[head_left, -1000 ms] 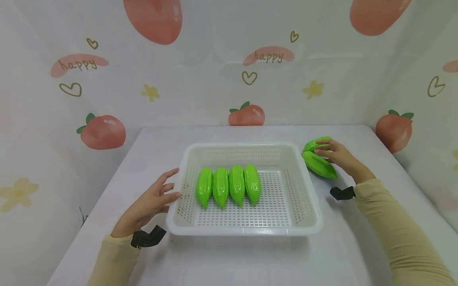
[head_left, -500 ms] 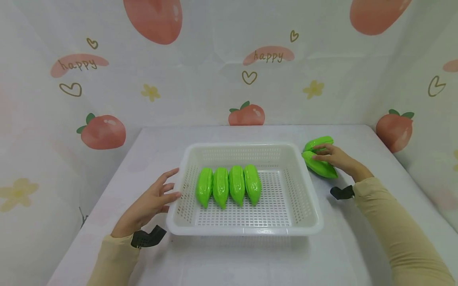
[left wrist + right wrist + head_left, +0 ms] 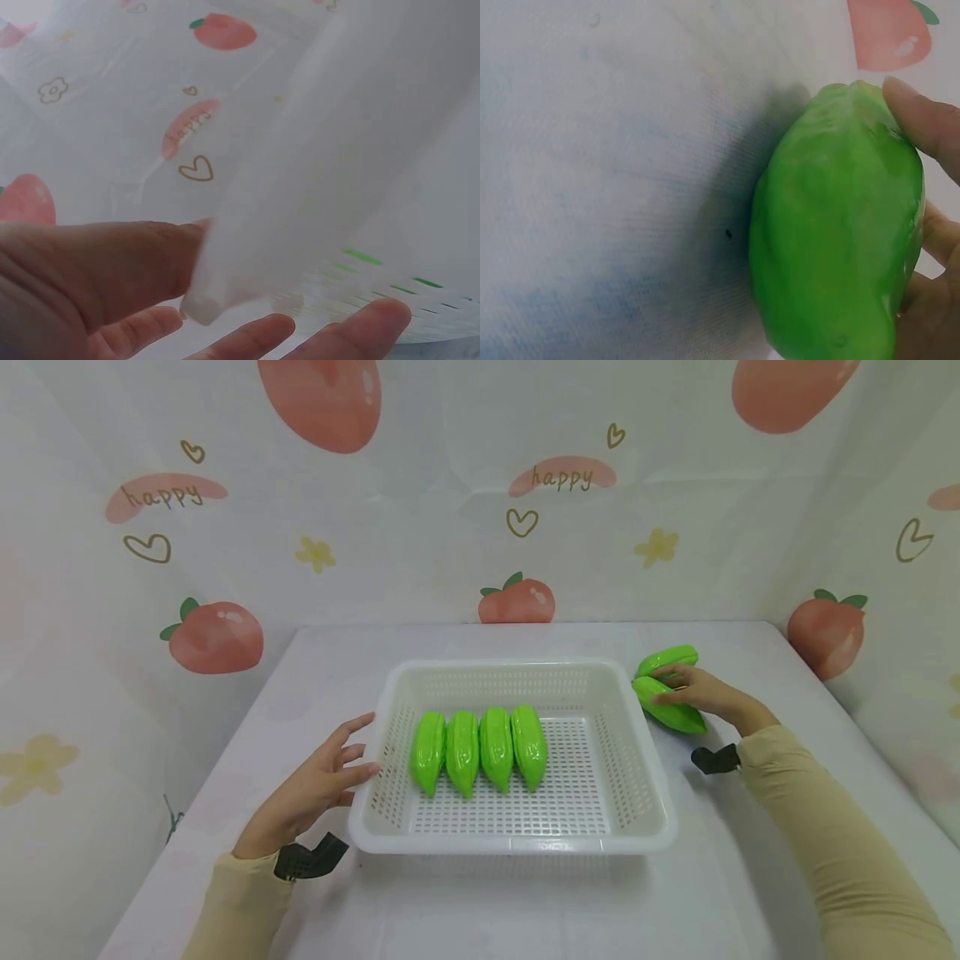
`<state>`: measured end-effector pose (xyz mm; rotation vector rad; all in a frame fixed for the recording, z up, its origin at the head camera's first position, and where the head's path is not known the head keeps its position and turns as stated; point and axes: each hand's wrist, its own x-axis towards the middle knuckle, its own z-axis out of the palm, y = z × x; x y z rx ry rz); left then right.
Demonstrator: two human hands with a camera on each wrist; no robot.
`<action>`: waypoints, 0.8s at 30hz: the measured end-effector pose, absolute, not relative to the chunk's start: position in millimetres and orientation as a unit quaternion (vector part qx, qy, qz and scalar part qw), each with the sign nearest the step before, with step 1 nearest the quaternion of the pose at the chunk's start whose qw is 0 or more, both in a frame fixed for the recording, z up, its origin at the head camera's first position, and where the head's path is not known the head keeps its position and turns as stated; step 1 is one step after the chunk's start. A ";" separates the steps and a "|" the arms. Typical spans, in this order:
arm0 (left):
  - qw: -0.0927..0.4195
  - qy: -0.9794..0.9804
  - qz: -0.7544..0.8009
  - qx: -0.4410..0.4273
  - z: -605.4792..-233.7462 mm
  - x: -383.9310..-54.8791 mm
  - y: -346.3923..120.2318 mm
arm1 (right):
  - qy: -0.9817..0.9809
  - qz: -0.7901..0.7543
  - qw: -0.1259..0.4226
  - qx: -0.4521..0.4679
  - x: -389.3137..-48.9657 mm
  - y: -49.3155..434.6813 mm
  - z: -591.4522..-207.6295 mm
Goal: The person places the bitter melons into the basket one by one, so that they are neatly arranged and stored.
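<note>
A white perforated basket (image 3: 517, 844) holds several glossy green star fruit (image 3: 480, 752) in a row. My left hand (image 3: 311, 789) is at its left side, fingers extended and fingertips near or touching the rim; the left wrist view has the basket wall overlapping the thumb tip (image 3: 191, 255). On the table right of the basket lie a near star fruit (image 3: 678, 717) and a far one (image 3: 678, 654). My right hand (image 3: 708, 693) grips the near one, thumb on the front and fingers behind. In the right wrist view this star fruit (image 3: 832, 225) sits against the thumb and fingers.
The table (image 3: 517, 910) has a white cover, with a fruit-printed cloth (image 3: 420, 527) hanging behind and at the sides. Black wrist cameras (image 3: 311, 857) stick out from both cuffs. The basket fills the middle of the table.
My right hand has come from above the far star fruit down and slightly toward me, onto the near one, its fingers closing around it. The left hand and basket have stayed put.
</note>
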<state>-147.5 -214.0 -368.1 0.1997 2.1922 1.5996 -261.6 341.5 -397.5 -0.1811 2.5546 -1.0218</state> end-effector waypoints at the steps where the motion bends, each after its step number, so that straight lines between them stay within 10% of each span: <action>1: 0.209 0.788 0.575 0.072 -368.0 -147.4 -213.9 | 0.911 -0.360 0.192 -0.065 -261.7 340.9 -397.0; 24: 0.204 0.794 0.568 0.071 -367.4 -145.4 -213.6 | 0.918 -0.344 0.186 -0.063 -260.4 336.6 -384.1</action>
